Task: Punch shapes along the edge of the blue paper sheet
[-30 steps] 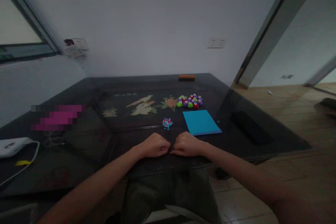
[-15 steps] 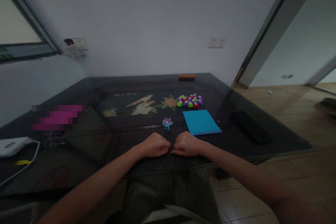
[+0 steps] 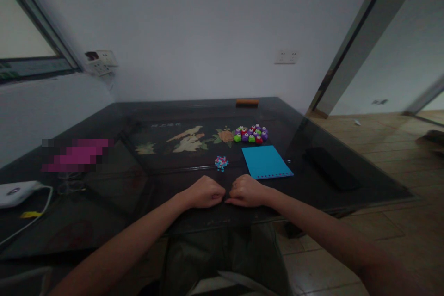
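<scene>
My left hand [image 3: 206, 192] rests as a fist on the dark table [image 3: 173, 175] close to its front edge. Beside it, a small gap away, lies my right hand [image 3: 248, 191], also closed in a fist. Neither fist shows anything in it. Just beyond them is a small pile of pink, white and blue pieces [image 3: 221, 163]. A blue sheet [image 3: 266, 161] with a row of dots along its near edge lies past my right hand. Behind the sheet several green, red and purple toys with eye shapes [image 3: 251, 134] are clustered together.
A black flat object [image 3: 331, 169] lies at the right, and an orange-brown roll [image 3: 247, 102] at the back edge. On the left are a blurred pink item [image 3: 81, 153], clear glasses [image 3: 71, 187] and a white device [image 3: 17, 193] with a cable. Wall behind.
</scene>
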`<state>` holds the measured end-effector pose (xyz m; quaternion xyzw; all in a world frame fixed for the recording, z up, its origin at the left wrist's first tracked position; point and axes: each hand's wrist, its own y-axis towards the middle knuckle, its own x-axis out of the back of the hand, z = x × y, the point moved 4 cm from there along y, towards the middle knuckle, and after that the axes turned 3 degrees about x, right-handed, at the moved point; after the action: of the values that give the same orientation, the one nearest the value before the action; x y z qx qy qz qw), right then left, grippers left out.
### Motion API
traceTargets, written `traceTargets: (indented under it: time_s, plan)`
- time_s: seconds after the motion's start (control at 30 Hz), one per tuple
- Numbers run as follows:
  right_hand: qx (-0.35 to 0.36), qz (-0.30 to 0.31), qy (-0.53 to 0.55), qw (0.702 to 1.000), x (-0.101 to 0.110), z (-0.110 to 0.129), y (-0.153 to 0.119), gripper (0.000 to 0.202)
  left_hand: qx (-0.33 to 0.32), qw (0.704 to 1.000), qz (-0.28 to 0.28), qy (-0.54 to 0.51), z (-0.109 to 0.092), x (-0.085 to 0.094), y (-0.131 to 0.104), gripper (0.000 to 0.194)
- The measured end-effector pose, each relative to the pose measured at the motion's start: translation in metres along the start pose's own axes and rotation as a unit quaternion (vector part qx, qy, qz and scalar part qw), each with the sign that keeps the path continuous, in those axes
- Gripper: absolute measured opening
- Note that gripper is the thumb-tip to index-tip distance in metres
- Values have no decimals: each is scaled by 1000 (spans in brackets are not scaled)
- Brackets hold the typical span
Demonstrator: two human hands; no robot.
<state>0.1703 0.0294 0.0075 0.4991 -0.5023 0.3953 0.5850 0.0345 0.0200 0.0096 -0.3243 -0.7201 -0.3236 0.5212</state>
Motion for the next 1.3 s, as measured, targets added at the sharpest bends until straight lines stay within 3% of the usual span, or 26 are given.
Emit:
traceTargets:
  time_s: [1.3]
  plan:
    - [0,-3,-13,1000,-1,0,0,41,-7,1000,-8,-2,3,-5,-1,20]
